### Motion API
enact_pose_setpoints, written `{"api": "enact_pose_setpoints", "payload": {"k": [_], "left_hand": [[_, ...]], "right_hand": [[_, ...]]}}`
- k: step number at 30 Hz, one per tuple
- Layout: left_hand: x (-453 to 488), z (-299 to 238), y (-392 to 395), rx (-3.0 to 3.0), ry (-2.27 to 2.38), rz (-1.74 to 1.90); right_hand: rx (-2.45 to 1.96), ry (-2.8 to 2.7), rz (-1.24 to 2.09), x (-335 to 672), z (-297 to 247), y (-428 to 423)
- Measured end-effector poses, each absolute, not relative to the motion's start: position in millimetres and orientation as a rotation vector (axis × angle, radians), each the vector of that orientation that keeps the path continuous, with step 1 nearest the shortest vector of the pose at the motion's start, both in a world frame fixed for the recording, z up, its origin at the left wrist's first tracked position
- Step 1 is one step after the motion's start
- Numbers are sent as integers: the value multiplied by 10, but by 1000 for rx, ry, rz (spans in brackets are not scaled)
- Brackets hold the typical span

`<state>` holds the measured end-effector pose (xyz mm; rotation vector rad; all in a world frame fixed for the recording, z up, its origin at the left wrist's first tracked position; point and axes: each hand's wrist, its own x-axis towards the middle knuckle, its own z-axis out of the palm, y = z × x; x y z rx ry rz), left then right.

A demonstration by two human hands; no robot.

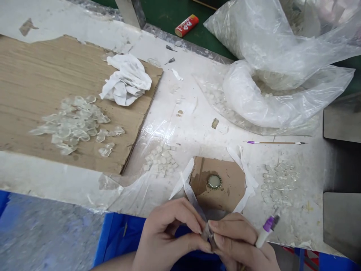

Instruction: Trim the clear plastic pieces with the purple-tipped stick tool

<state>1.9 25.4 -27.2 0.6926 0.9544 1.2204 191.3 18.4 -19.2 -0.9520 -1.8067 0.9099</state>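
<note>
My left hand and my right hand meet at the table's front edge. Thumbs and fingertips of both pinch a small clear plastic piece, partly covered by the fingers. A white, purple-banded pen-like tool with a dark tip also sticks out of my right hand; its lower part is hidden. Just beyond the hands lies a small cardboard square with white strips taped at its corners. A bottle cap with a crimped edge rests on it, holding something pale.
Clear curved pieces are heaped on a large cardboard sheet beside a crumpled white cloth. Small whitish squares, more clear pieces and a thin brown stick lie around. Plastic bags and a red lighter-like object are behind.
</note>
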Motion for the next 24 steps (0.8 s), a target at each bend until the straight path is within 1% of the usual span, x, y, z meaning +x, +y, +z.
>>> {"api": "enact_pose_setpoints", "payload": {"k": [4,8,11,20,22,24], "left_hand": [[-14,-296,225,990,997,1337],[-39,-344,241,1269,1024,1381],[-46,-347,247,1399,1007,1417],[-104,-236,299,1714,1078,1348],[-142,-215,293,1770,1083,1289],[-216,-196,273,1833,1115,1224]], "right_hand": [[-847,-1644,1052,1839,-328,253],[-870,-1383,1245,1709,-390,201],[-862,-1295,1294,1647,-413,154],[-850,-1397,1207,1631,-422,191],[-872,-1473,1116,1622,-407,202],[-943,-1557,945,1679,-380,202]]}}
